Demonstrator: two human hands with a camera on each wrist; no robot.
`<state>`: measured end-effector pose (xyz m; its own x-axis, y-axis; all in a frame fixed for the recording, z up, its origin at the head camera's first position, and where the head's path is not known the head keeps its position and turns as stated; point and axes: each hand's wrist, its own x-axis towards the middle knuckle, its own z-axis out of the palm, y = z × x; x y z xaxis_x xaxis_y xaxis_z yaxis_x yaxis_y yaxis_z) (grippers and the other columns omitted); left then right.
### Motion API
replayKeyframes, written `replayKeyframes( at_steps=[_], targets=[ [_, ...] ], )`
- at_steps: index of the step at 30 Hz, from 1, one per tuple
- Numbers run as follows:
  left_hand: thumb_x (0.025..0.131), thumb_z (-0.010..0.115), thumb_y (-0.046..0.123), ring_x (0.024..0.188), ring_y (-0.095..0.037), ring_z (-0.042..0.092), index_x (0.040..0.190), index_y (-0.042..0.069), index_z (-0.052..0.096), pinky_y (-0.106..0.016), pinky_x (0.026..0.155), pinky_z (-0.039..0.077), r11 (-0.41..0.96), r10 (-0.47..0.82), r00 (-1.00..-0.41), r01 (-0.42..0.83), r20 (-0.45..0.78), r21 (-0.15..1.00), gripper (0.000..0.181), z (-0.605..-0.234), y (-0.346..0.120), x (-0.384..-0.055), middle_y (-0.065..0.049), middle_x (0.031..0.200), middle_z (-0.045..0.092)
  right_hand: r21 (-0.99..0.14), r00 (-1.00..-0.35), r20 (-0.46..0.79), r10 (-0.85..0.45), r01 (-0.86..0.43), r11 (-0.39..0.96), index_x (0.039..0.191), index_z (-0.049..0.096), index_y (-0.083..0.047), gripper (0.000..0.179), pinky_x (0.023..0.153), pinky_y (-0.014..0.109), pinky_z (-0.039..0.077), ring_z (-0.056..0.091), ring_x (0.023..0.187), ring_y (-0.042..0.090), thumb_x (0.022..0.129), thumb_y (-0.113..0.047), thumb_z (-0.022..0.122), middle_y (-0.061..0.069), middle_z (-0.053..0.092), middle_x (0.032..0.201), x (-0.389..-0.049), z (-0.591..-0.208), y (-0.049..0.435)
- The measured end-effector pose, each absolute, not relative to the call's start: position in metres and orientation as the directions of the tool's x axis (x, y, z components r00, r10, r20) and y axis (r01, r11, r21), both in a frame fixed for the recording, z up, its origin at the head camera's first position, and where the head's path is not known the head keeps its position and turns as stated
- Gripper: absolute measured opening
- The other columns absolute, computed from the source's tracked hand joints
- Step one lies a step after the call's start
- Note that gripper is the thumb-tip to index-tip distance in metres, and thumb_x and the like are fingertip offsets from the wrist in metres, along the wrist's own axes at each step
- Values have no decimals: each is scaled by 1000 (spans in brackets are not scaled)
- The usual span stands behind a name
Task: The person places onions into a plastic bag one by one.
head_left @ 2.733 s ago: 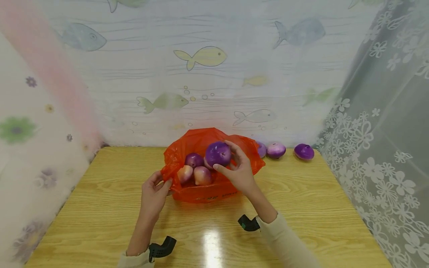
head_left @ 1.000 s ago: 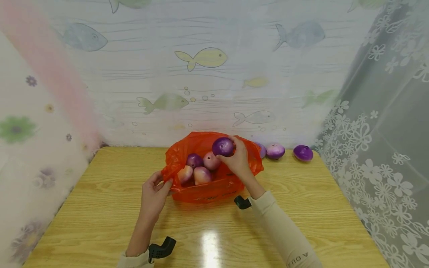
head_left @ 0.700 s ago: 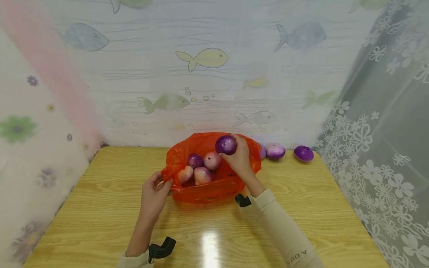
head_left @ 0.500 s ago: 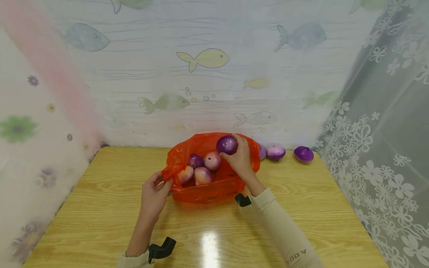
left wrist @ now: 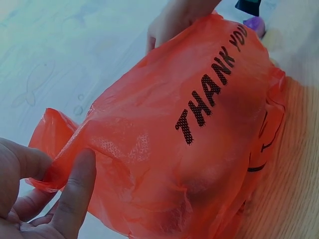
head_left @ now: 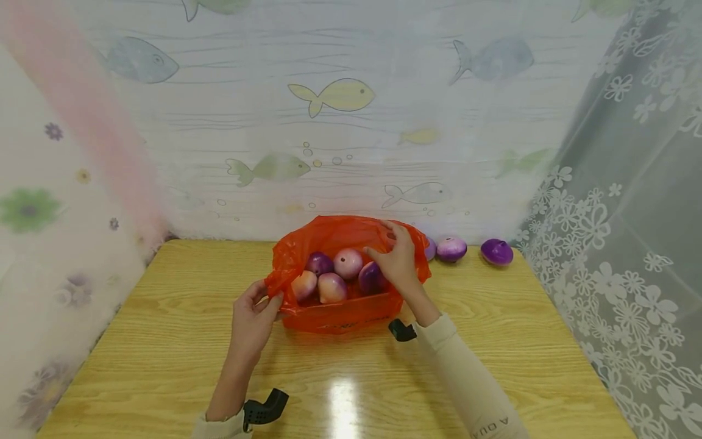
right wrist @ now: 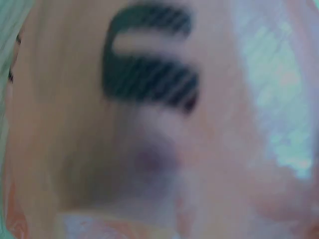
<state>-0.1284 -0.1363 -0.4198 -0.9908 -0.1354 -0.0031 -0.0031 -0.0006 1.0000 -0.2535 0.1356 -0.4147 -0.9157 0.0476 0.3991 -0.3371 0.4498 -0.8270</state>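
Note:
A red plastic bag (head_left: 340, 320) lies with its mouth open on the table. My left hand (head_left: 255, 320) pinches the bag's left edge between thumb and fingers; the left wrist view shows the gathered plastic (left wrist: 55, 149) there. Just inside the right of the mouth, my right hand (head_left: 399, 262) has thumb and fingers spread with nothing between them. Below it a dark purple onion (head_left: 371, 279) sits in the bag, partly hidden by that hand. Several other onions lie beside it, among them a pinkish one (head_left: 348, 263) and a pale one (head_left: 332, 288).
Behind the bag's right side are a light purple onion (head_left: 451, 249) and another, partly covered. Farther right lies a dark purple onion (head_left: 496, 251) with a pointed top. A fish-print curtain (head_left: 329, 152) hangs along the back edge of the wooden table (head_left: 192, 305).
My right hand let go of the dark purple onion, which dropped from above the bag to its right inside, near the others. My left hand kept its hold on the bag.

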Motion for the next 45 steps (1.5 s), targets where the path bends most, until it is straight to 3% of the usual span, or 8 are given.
replayKeyframes(
  at_steps=[17,28,35,39,45],
  targets=[
    [102,58,4,95,-3,70,139,1,52,-22,79,60,12,-142,-990,-20,-18,1000,38,-418,-135,-128,-19,135,57,-922,-935,350,-64,-356,150,140,54,3,56,106,52,49,55,126,47,90,-8,78,27,56,138,-226,-388,154],
    [102,58,5,97,-2,70,139,2,52,-22,79,60,35,-140,-990,-15,-10,999,38,-417,-135,-128,-17,136,57,-918,-926,373,-64,-378,117,140,56,-4,45,101,22,52,61,120,29,98,-13,68,23,58,135,-211,-367,186],
    [102,58,5,95,-2,69,140,2,52,-21,79,60,39,-145,-989,-21,-15,999,38,-417,-134,-129,-18,136,56,-912,-907,410,95,-409,33,131,62,-5,30,95,21,55,65,111,26,101,-10,62,1,67,116,-211,-383,220],
    [102,58,5,94,-2,70,140,2,52,-21,79,60,44,-148,-989,-18,-11,999,38,-418,-134,-128,-19,135,56,-904,-886,390,250,-420,-78,118,66,-3,18,84,20,58,68,94,17,101,-4,60,2,69,105,-216,-409,239],
    [102,58,5,93,-2,70,138,1,53,-22,79,60,46,-153,-988,-14,-6,999,37,-419,-135,-127,-19,134,57,-941,-855,256,452,-328,-88,111,67,-3,12,74,17,58,66,78,8,101,-7,61,-4,68,88,-220,-449,275]
  ],
)
